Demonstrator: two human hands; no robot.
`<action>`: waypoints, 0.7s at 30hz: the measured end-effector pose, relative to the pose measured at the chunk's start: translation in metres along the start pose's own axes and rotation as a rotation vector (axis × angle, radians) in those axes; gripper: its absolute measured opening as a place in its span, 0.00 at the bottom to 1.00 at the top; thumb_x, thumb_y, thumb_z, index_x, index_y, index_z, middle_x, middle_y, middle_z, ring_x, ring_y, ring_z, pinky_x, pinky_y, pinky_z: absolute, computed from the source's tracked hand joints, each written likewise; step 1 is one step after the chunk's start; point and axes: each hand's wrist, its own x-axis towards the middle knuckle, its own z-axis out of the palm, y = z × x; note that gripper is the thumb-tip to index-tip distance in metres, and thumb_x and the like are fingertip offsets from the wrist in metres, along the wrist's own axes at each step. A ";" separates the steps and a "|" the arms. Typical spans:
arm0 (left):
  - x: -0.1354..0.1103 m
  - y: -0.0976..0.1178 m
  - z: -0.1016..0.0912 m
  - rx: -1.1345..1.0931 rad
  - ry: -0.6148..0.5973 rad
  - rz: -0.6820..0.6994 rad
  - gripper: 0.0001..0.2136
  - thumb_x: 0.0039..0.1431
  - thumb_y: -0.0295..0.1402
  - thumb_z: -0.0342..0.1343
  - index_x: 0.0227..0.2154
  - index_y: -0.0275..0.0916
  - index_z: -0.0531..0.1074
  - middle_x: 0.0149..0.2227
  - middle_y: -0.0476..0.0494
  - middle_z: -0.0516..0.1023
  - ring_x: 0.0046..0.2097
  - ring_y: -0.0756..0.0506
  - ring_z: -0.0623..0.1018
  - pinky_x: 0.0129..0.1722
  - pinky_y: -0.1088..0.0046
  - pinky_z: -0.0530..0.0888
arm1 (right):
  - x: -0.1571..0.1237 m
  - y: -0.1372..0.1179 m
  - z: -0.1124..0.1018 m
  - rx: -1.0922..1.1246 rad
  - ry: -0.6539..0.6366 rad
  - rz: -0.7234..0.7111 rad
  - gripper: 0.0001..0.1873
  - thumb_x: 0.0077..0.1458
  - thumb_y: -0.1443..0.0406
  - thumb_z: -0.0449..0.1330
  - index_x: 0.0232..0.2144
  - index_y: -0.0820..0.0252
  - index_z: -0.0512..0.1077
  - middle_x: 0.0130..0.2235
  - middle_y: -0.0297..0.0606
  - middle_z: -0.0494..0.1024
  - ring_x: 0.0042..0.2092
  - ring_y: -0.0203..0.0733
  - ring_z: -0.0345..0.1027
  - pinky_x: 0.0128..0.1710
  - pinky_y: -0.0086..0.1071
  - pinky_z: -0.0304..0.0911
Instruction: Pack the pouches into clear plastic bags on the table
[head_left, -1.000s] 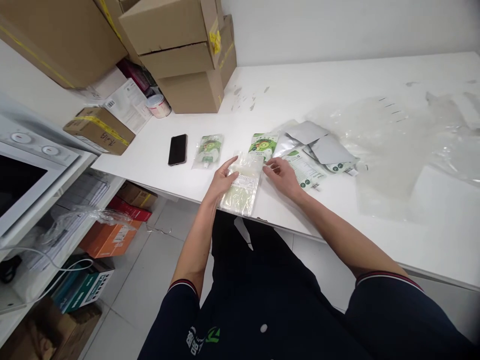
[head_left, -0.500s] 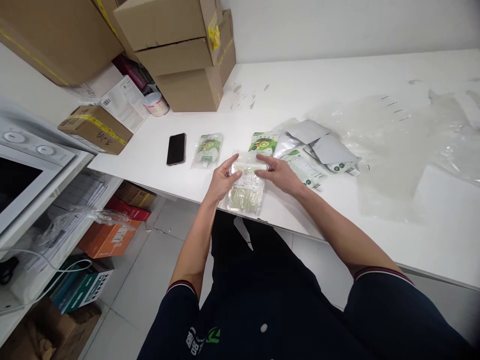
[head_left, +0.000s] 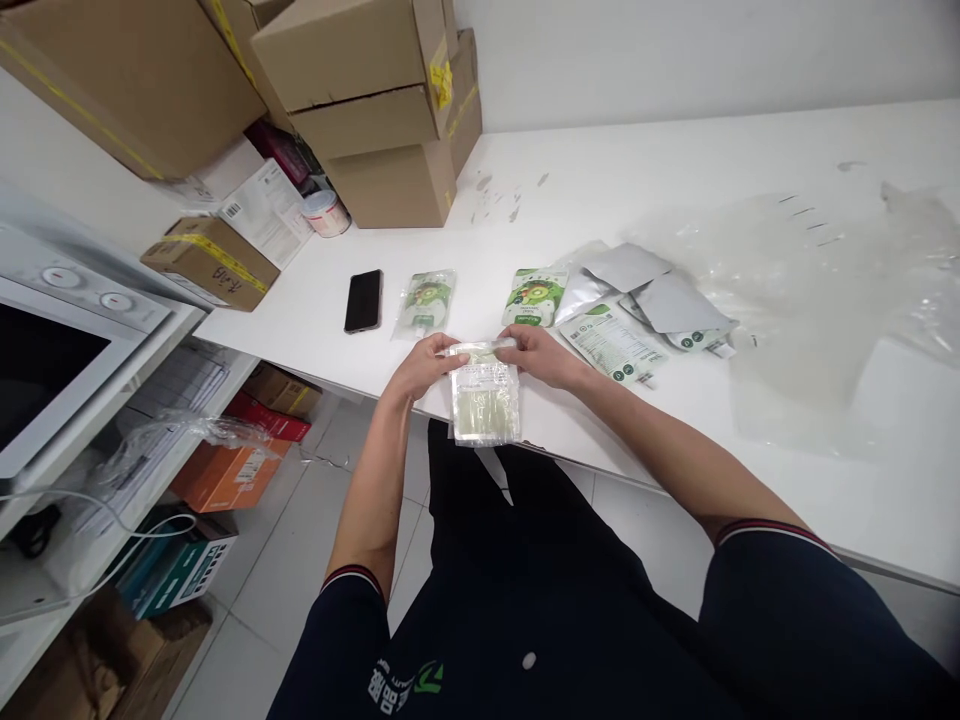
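Note:
A clear plastic bag [head_left: 484, 403] with pale green contents hangs upright at the front edge of the white table [head_left: 787, 480]. My left hand [head_left: 418, 362] pinches its top left corner. My right hand [head_left: 541, 354] pinches its top right corner. Both hands are closed on the bag's top strip. Just behind the hands lie two green kiwi-print pouches, one to the left [head_left: 423, 301] and one to the right [head_left: 534, 296]. Further right is a small pile of silver and white pouches [head_left: 645, 305].
A black phone [head_left: 363, 300] lies flat left of the pouches. Stacked cardboard boxes [head_left: 379, 110] stand at the table's back left. A large sheet of clear plastic film [head_left: 817, 290] covers the right side. Shelves with boxes and a white appliance [head_left: 52, 340] stand at left.
The bag was lying flat on the table under my hands. Both hands have gripped its top edge and lifted it upright, drawing it toward the table's front edge.

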 end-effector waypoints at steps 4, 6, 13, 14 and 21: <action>0.018 -0.010 -0.003 0.128 0.209 -0.040 0.20 0.50 0.41 0.66 0.42 0.37 0.70 0.27 0.49 0.73 0.29 0.49 0.73 0.31 0.72 0.69 | 0.022 -0.001 0.006 -0.186 0.115 0.055 0.05 0.56 0.64 0.60 0.34 0.59 0.70 0.26 0.33 0.74 0.24 0.37 0.67 0.26 0.31 0.65; 0.020 -0.009 0.001 0.317 0.371 0.007 0.22 0.56 0.42 0.61 0.50 0.36 0.69 0.32 0.44 0.76 0.36 0.44 0.76 0.39 0.66 0.72 | 0.039 -0.004 0.004 -0.321 0.185 0.057 0.06 0.56 0.64 0.59 0.36 0.60 0.71 0.23 0.32 0.73 0.22 0.37 0.66 0.26 0.32 0.65; -0.012 -0.010 0.040 0.788 0.301 0.164 0.31 0.63 0.56 0.47 0.65 0.52 0.59 0.71 0.38 0.50 0.70 0.26 0.51 0.63 0.39 0.55 | 0.113 -0.012 0.000 -0.642 0.312 0.125 0.13 0.56 0.66 0.60 0.43 0.68 0.74 0.32 0.47 0.80 0.40 0.52 0.75 0.45 0.41 0.69; -0.013 -0.013 0.044 0.832 0.269 0.145 0.32 0.61 0.57 0.48 0.66 0.54 0.58 0.72 0.40 0.47 0.71 0.24 0.47 0.62 0.35 0.51 | 0.120 -0.013 0.002 -0.647 0.326 0.128 0.14 0.57 0.66 0.60 0.45 0.69 0.73 0.37 0.51 0.80 0.44 0.54 0.75 0.47 0.42 0.68; 0.029 -0.025 0.026 1.081 0.255 0.116 0.26 0.68 0.53 0.38 0.66 0.57 0.57 0.73 0.45 0.46 0.71 0.27 0.46 0.62 0.32 0.47 | 0.119 -0.027 0.014 -0.940 0.367 0.076 0.22 0.64 0.60 0.56 0.56 0.66 0.63 0.56 0.58 0.69 0.52 0.59 0.70 0.49 0.48 0.66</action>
